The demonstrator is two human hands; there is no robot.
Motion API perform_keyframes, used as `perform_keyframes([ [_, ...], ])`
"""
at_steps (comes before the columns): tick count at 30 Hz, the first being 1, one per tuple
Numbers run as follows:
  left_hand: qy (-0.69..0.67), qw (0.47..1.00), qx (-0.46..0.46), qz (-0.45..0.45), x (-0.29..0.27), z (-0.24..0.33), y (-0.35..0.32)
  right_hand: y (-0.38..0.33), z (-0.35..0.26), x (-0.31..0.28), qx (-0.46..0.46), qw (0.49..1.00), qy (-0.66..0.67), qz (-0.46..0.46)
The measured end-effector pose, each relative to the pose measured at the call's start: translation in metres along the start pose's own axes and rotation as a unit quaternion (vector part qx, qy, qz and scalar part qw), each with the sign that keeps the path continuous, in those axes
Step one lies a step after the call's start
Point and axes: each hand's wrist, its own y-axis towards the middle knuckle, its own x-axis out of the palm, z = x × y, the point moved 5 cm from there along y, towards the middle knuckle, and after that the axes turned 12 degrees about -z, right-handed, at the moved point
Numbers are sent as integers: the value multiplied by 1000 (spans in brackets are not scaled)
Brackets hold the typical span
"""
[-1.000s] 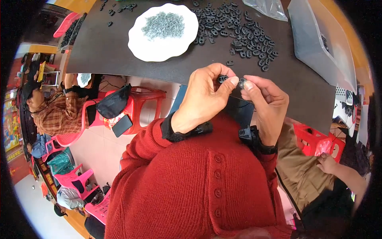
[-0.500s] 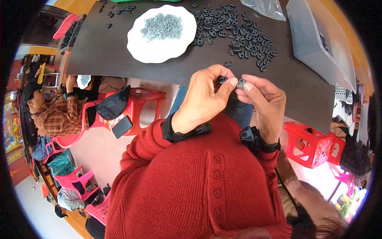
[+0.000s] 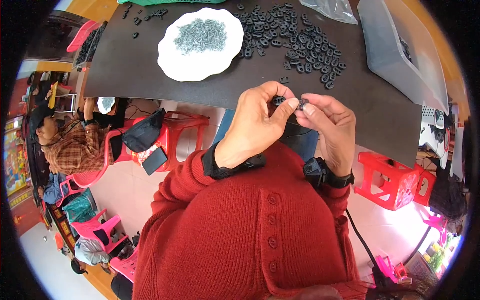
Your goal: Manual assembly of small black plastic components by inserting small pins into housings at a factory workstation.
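Wears a red knit cardigan across the lower middle of the frame, with a black device strapped at the right wrist. Just above centre, grips a black two-holed piece in the bent fingers of the left hand, and pinches a small dark piece between thumb and fingers of the right hand. Brings the left thumb tip right up to that dark piece; cannot tell touching from just apart. Has a dark table beyond both hands, bearing a single black piece near the centre, then a scalloped white plate with a heap of small grey pieces at upper left, a wide scatter of black two-holed parts at upper centre, a translucent bin at upper right and a clear plastic bag at the top edge. Farther off, shows a red stool at right, a black bag and phone on a red seat at left, then a co-worker in a plaid shirt at far left and pink chairs at lower left
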Motion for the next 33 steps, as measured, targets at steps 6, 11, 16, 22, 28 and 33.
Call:
perform_keyframes([
  [6, -19, 998, 48, 32, 1, 1, 3, 2, 7, -9, 5, 1000, 24, -8],
  [11, 56, 996, 56, 51, 2, 9, 1, -1, 9, -11, -8, 1000, -2, -2],
  [16, 100, 989, 94, 62, 4, 12, -1, -5, 5, -7, -32, 998, -50, 34],
  [22, 176, 980, 75, 62, 8, 18, -4, -10, -5, -5, -28, 992, -116, 41],
  [28, 85, 994, 59, 39, 9, -2, -4, -9, 4, -7, -24, 997, -73, 32],
  [33, -55, 998, 29, 17, 6, -7, -1, -7, 3, -3, -19, 998, -48, 47],
])
